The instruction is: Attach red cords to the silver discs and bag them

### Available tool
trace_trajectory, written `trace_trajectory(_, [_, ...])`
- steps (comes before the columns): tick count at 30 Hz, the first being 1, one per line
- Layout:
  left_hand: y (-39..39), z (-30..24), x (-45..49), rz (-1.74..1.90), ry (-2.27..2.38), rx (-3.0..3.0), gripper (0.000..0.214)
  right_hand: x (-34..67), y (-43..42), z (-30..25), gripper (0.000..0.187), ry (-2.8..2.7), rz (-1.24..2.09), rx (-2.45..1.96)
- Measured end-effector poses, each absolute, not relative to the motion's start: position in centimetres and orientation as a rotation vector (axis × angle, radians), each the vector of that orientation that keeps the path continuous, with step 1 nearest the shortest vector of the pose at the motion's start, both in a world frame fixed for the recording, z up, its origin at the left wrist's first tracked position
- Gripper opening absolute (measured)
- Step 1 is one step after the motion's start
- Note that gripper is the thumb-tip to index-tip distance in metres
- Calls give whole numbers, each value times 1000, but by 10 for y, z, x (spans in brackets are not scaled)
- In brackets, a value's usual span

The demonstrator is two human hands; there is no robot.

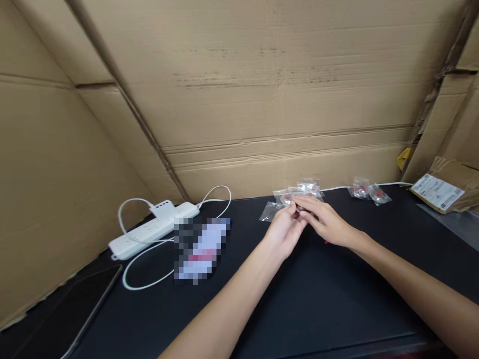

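Holds both forearms (pixel 235 294) stretched forward, left hand (pixel 285 233) close to right hand (pixel 330 225), with fingers (pixel 307 203) bent, apparently touching.

Head view: one camera on your head, above your forearms (pixel 232 304), facing forward and down.
Tabletop (pixel 314 299): you see it at a slant from above, its near edge low in view.
Left hand (pixel 286 231), right hand (pixel 327 222): at middle range, right of centre.
Cardboard wall (pixel 280 104): ahead of you, beyond the hands, filling the upper half.
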State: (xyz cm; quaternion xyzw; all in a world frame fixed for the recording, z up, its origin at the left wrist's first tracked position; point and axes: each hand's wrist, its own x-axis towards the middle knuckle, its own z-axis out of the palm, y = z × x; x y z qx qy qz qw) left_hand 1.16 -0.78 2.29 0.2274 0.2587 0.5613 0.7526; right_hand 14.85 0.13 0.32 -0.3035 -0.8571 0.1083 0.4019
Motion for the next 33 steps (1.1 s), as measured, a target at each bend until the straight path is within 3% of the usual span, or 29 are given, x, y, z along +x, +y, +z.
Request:
trace_trajectory(5, [-8,21,13,1210,461,510,16,149,2,8,44,-2038,336,-770])
trace_trajectory(15, [-12,32,12,1078,444,497,30,152,-2,17,36,-1969,282,-784])
trace_trajectory(25, [-2,20,4,1118,482,696,13,154,-3,21,44,-1956,283,-801])
trace_trajectory(33, [4,18,-4,1023,650,782,11,161,4,17,46,-1937,569,-863])
